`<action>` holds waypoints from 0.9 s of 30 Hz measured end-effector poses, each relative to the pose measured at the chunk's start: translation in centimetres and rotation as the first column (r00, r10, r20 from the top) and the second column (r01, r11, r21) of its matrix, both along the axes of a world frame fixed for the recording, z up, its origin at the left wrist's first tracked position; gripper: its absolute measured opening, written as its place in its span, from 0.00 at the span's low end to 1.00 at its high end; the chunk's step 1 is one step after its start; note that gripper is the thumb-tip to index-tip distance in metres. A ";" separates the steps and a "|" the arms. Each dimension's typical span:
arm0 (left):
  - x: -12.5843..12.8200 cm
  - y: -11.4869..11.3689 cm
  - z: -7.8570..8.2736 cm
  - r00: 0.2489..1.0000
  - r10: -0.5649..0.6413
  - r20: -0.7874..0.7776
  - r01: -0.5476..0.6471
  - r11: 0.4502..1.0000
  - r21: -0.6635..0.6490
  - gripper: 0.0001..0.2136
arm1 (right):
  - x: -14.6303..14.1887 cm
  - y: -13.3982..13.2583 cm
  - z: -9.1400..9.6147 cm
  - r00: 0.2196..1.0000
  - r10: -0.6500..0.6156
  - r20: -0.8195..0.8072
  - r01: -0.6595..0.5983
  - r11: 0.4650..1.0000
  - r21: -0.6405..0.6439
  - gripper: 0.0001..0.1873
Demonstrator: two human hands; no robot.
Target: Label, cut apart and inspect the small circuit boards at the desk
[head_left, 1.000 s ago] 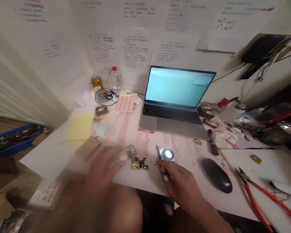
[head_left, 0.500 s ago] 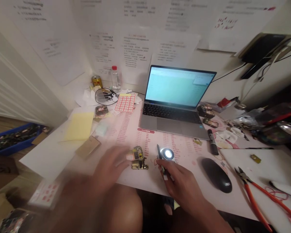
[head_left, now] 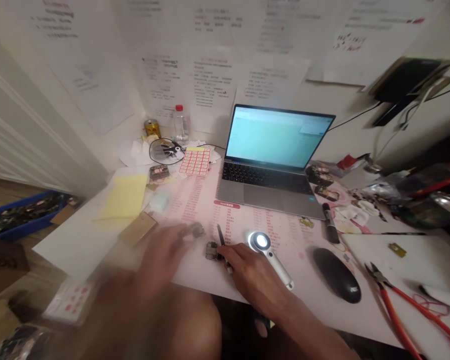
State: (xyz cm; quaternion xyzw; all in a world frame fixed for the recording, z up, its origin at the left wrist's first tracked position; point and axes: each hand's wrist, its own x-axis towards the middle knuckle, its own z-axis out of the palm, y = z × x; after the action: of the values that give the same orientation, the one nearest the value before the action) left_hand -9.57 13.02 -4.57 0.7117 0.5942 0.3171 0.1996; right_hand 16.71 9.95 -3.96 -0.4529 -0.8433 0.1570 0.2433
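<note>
My right hand (head_left: 249, 267) is closed round a thin black pen-like tool (head_left: 221, 239). Its tip stands just above a small circuit board (head_left: 211, 250) on the pink printed sheet (head_left: 195, 200). My left hand (head_left: 165, 252) is smeared by motion, left of the board. Its fingertips are at a second small board piece (head_left: 198, 230), and I cannot make out whether they grip it. A lit hand magnifier (head_left: 261, 241) with a white handle lies right of my right hand, untouched.
An open laptop (head_left: 273, 165) stands behind. A black mouse (head_left: 336, 275), a black marker (head_left: 330, 222) and red-handled pliers (head_left: 397, 310) lie to the right. Yellow paper (head_left: 124, 196), a red sticker sheet (head_left: 195, 161), a bottle (head_left: 181, 125) and a can (head_left: 151, 127) sit at back left.
My right hand has moved left with the tool, from the magnifier to the circuit board. The magnifier's handle is now uncovered. My left hand has carried the second board piece up and left.
</note>
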 end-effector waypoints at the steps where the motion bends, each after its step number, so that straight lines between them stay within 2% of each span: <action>1: -0.1 0.0 -0.3 1.000 0.005 0.014 -0.005 1.000 0.010 0.16 | 0.0 0.1 0.0 0.997 -0.054 -0.056 0.055 0.998 0.012 0.23; 3: -0.3 -0.1 -0.8 0.999 0.016 0.045 -0.017 1.000 0.025 0.17 | 0.0 0.4 0.2 0.945 -0.242 -0.221 0.237 0.970 -0.049 0.16; 5: -0.4 -0.1 -1.2 0.997 0.031 0.064 -0.033 0.999 0.031 0.18 | -0.1 0.8 0.5 0.835 -0.413 -0.363 0.361 0.910 -0.204 0.12; 7: -0.4 -0.1 -1.5 0.997 0.039 0.072 -0.042 0.999 0.034 0.19 | -0.1 1.1 0.7 0.764 -0.482 -0.430 0.369 0.872 -0.322 0.13; 8: -0.4 -0.1 -1.5 0.996 0.041 0.079 -0.044 0.998 0.035 0.19 | -0.1 1.2 0.7 0.754 -0.487 -0.440 0.364 0.868 -0.338 0.14; 10: -0.4 -0.1 -1.4 0.994 0.043 0.103 -0.046 0.998 0.032 0.19 | -0.1 1.1 0.6 0.773 -0.481 -0.413 0.396 0.875 -0.277 0.13; 12: -0.4 -0.1 -1.2 0.988 0.056 0.145 -0.059 0.998 0.014 0.19 | 0.0 0.7 0.4 0.845 -0.404 -0.350 0.402 0.912 -0.084 0.11; 13: -0.4 -0.1 -1.0 0.982 0.076 0.172 -0.078 0.997 0.003 0.19 | 0.1 0.4 0.3 0.901 -0.314 -0.300 0.340 0.940 0.035 0.13; 15: -0.5 -0.2 -0.5 0.966 0.133 0.222 -0.131 0.991 -0.023 0.19 | 0.4 -0.2 0.2 0.986 -0.086 -0.142 0.116 0.970 0.216 0.19; 17: -0.5 -0.3 -0.1 0.956 0.158 0.247 -0.154 0.987 -0.038 0.18 | 0.8 -0.8 0.3 0.999 0.044 0.003 -0.043 0.963 0.267 0.19; 19: -0.3 -0.4 0.3 0.968 0.092 0.232 -0.085 0.996 -0.038 0.16 | 1.4 -1.2 0.2 0.998 0.004 0.067 -0.024 0.956 0.294 0.16; 22: 0.8 -0.6 0.7 0.980 -0.118 0.161 0.123 0.992 -0.025 0.17 | 2.0 -1.1 -0.2 0.980 -0.133 0.150 0.074 0.934 0.349 0.15; 25: 1.7 -0.3 0.8 0.940 -0.329 0.091 0.335 0.940 -0.058 0.19 | 2.0 -1.1 -0.5 0.941 -0.201 0.272 0.097 0.930 0.355 0.13; 27: 1.9 -0.1 0.8 0.910 -0.410 0.057 0.414 0.906 -0.086 0.23 | 1.7 -1.2 -0.3 0.930 -0.224 0.290 0.110 0.925 0.363 0.13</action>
State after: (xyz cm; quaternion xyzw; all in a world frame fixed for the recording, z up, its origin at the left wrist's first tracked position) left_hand -7.67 12.92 -3.79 0.8045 0.4413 0.2521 0.3074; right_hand 18.37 8.78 -4.28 -0.4948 -0.8438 -0.0899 0.1874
